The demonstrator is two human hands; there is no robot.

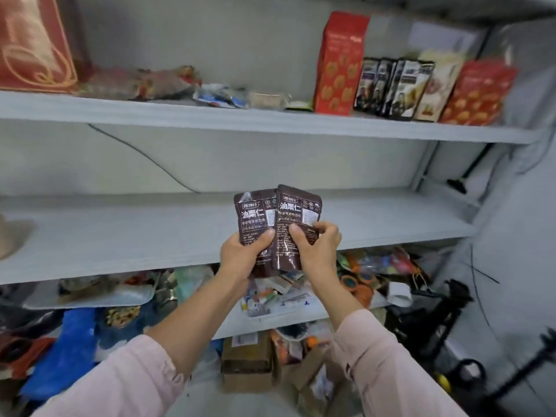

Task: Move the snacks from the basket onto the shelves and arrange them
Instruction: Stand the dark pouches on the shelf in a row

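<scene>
**Two brown pouches held up before the middle shelf**

Head view: both hands are raised side by side in front of a grey shelving unit, each gripping one brown snack pouch. The left hand [242,255] curls round the lower part of the left pouch [254,213], with the thumb pressed flat on its front and the fingers hidden behind. The right hand [317,251] pinches the right pouch [298,210] at its lower half, with the thumb on the front and the fingertips curled over the outer edge. Both pouches stand upright, their printed faces with white characters toward the camera. The right pouch overlaps the inner edge of the left one, so the two touch. They are held in the air in front of the middle shelf [120,236], not resting on it. Pale pink sleeves cover both forearms.

At the right of the upper shelf [180,115], a row stands upright: a tall red box [338,64], several dark packets [388,85], a beige pouch [436,82] and a second red box [478,94]. Left of these, flat wrappers [144,82] lie on the board. A large red bag [33,43] with a gold pattern stands at the far left.

Below the hands, the lower shelf [270,322] is crowded with small mixed items, too blurred to name. Beneath it sit a cardboard box [246,362] and, further left, a blue bag [66,341].
</scene>
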